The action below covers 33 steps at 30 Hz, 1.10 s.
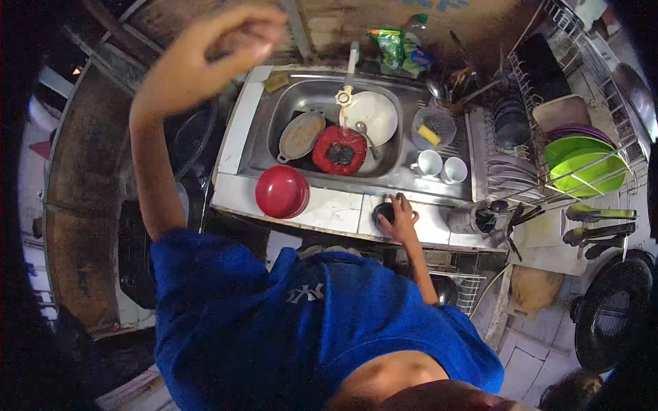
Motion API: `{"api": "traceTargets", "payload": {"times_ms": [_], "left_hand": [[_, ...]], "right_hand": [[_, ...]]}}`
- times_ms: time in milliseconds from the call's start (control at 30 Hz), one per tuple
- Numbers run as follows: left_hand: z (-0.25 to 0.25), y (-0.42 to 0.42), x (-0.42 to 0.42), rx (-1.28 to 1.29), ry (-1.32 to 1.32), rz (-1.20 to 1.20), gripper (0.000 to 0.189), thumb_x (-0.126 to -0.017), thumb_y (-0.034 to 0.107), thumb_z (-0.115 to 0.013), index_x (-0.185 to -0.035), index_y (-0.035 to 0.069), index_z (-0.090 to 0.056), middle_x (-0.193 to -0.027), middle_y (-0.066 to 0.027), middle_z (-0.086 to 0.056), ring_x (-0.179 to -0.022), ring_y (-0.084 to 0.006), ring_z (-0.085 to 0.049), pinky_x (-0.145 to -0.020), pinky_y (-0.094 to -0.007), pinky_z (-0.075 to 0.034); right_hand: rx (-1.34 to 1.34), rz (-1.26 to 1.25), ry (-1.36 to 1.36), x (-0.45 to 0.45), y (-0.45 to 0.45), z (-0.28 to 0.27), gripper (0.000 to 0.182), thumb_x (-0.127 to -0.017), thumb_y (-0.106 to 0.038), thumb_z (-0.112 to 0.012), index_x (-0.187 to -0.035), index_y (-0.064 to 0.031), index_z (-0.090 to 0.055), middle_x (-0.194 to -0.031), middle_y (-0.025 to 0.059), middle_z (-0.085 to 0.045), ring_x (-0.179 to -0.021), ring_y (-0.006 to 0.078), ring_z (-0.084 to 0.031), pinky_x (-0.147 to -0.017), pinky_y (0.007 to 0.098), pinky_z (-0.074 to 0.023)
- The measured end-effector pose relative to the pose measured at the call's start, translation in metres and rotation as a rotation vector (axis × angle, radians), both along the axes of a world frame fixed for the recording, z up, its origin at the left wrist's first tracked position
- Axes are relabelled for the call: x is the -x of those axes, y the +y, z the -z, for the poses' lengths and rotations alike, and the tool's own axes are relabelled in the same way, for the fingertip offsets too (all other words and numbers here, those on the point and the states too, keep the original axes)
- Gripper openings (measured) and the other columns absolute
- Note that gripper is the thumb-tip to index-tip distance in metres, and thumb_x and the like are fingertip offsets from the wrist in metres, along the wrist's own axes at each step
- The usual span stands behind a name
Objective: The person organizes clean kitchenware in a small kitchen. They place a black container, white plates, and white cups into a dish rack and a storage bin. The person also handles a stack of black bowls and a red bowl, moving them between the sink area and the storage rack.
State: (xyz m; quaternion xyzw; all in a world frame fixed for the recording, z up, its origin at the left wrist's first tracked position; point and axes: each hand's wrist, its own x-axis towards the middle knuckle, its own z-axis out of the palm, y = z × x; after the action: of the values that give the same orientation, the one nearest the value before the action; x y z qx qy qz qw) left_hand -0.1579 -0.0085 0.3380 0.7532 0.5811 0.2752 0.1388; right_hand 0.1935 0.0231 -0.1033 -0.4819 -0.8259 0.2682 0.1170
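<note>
My left hand (236, 38), blurred, is raised at the upper left with bent fingers; whether it holds anything cannot be told. My right hand (401, 218) has its fingers on a small black bowl or cup (384, 213) on the white tiled edge before the sink. Left of it on the same tiles stand stacked red bowls (281, 191). In the steel sink (396, 159) lie an oval pan (302, 135), a red dish with a dark middle (340, 151), a white bowl (378, 115) and a spoon (361, 127). Water seems to run from the faucet (344, 96).
Two white mugs (428, 163) and a clear tub with a yellow sponge (428, 134) stand on the drainboard. On the right are a wire dish rack with green bowls (588, 172), plates (509, 174) and a metal utensil holder (462, 220). Green packets (389, 49) stand behind the sink.
</note>
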Motion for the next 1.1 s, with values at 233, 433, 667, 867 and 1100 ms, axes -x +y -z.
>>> {"api": "traceTargets", "payload": {"times_ms": [233, 433, 667, 867, 1100], "left_hand": [[0.173, -0.129, 0.031, 0.124, -0.418, -0.184, 0.022, -0.085, 0.009, -0.055, -0.104, 0.0, -0.056, -0.115, -0.0125, -0.054, -0.099, -0.0152, -0.054, -0.086, -0.0283, -0.042], [0.313, -0.16, -0.013, 0.45, -1.027, -0.241, 0.024, -0.088, 0.014, -0.053, -0.109, 0.001, -0.053, -0.103, -0.0066, -0.057, -0.092, -0.0119, -0.055, -0.082, -0.0259, -0.044], [0.332, -0.145, -0.016, 0.54, -0.851, 0.071, 0.03, -0.088, 0.018, -0.053, -0.113, 0.002, -0.05, -0.098, -0.0081, -0.058, -0.093, -0.0148, -0.056, -0.082, -0.0289, -0.044], [0.334, -0.115, -0.014, 0.628, -0.881, 0.217, 0.032, -0.087, 0.014, -0.054, -0.116, 0.002, -0.048, -0.105, -0.0097, -0.058, -0.096, -0.0138, -0.055, -0.081, -0.0276, -0.045], [0.342, -0.105, -0.031, 0.673, -0.771, 0.46, 0.034, -0.088, 0.019, -0.054, -0.118, 0.004, -0.049, -0.11, -0.0094, -0.057, -0.101, -0.016, -0.053, -0.086, -0.0309, -0.041]], "right_hand": [[-0.028, -0.067, -0.244, 0.021, -0.016, -0.005, 0.08, -0.059, -0.025, -0.076, -0.128, -0.0107, -0.037, -0.121, 0.0199, -0.039, -0.107, 0.0404, -0.04, -0.082, 0.0513, -0.0418], [-0.077, -0.002, -0.26, 0.034, -0.015, 0.005, 0.092, -0.043, -0.014, -0.082, -0.123, -0.0038, -0.038, -0.111, 0.0227, -0.041, -0.097, 0.0424, -0.042, -0.085, 0.0478, -0.04], [0.001, 0.144, -0.454, 0.047, 0.004, 0.009, 0.098, -0.035, -0.03, -0.088, -0.114, -0.002, -0.037, -0.111, 0.0212, -0.04, -0.103, 0.0406, -0.04, -0.075, 0.0511, -0.0485], [0.03, 0.215, -0.532, 0.058, 0.001, 0.012, 0.089, -0.037, -0.038, -0.086, -0.108, -0.0014, -0.047, -0.11, 0.0228, -0.041, -0.107, 0.0429, -0.038, -0.077, 0.0532, -0.0472], [-0.016, 0.196, -0.316, 0.051, 0.012, 0.045, 0.075, -0.039, -0.032, -0.083, -0.098, 0.0016, -0.052, -0.088, 0.0232, -0.059, -0.087, 0.0382, -0.056, -0.077, 0.0409, -0.0479]]}}
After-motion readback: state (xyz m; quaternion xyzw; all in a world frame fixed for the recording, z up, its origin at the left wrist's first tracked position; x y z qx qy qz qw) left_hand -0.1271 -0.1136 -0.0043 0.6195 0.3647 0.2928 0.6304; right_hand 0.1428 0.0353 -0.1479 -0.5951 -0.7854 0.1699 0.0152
